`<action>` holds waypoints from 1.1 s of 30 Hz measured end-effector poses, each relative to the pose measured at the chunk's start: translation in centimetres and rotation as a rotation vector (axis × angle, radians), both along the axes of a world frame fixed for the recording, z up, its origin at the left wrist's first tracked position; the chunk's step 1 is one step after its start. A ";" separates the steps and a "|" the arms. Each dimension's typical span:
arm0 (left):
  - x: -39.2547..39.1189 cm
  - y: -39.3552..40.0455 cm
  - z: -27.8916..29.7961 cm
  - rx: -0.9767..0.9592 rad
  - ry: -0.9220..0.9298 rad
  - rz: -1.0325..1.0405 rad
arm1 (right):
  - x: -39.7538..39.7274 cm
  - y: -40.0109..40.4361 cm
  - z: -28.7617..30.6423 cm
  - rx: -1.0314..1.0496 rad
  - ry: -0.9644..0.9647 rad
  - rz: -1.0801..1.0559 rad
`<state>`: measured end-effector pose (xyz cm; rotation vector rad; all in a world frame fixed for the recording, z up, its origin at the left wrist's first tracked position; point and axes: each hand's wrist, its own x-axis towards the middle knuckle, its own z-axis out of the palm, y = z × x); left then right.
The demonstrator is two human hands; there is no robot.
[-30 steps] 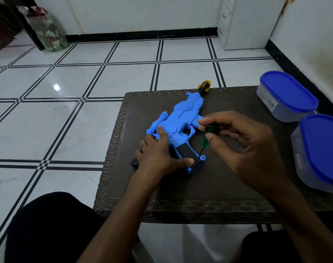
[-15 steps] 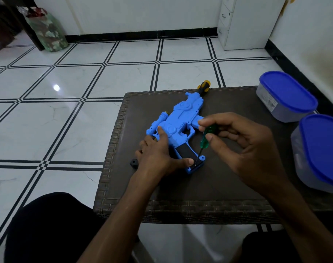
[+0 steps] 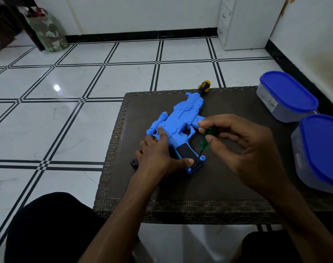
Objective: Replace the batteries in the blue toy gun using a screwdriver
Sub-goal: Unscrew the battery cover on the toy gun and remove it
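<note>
The blue toy gun point(image 3: 182, 120) lies flat on the dark woven table point(image 3: 209, 186), barrel pointing away, black-panelled grip towards me. My left hand point(image 3: 158, 154) presses on the gun's rear and grip, thumb lying across the grip's lower end. My right hand point(image 3: 243, 147) pinches a small screwdriver with a clear green handle point(image 3: 206, 139) between thumb and fingers. Its thin shaft slants down to the foot of the grip, tip at the base plate point(image 3: 198, 165).
A yellow-and-black second screwdriver handle point(image 3: 204, 85) sticks out past the gun's muzzle at the table's far edge. A small black piece point(image 3: 134, 163) lies left of my left hand. Two tubs with blue lids point(image 3: 287, 95) point(image 3: 323, 150) stand at the table's right.
Almost nothing has moved. My right hand's fingers have shifted slightly on the green handle while the tip stays at the grip's base; my left hand holds still.
</note>
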<state>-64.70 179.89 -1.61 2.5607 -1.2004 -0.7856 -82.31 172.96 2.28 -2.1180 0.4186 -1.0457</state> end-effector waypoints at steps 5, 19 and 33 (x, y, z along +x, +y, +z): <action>0.0 0.0 0.0 0.002 0.003 0.001 | 0.0 0.1 0.0 0.013 -0.004 0.017; 0.0 0.0 0.2 0.002 0.006 -0.003 | 0.1 0.1 0.1 -0.010 0.017 0.057; -0.1 0.3 0.1 -0.029 0.013 -0.007 | 1.3 0.7 0.2 -0.080 0.037 0.063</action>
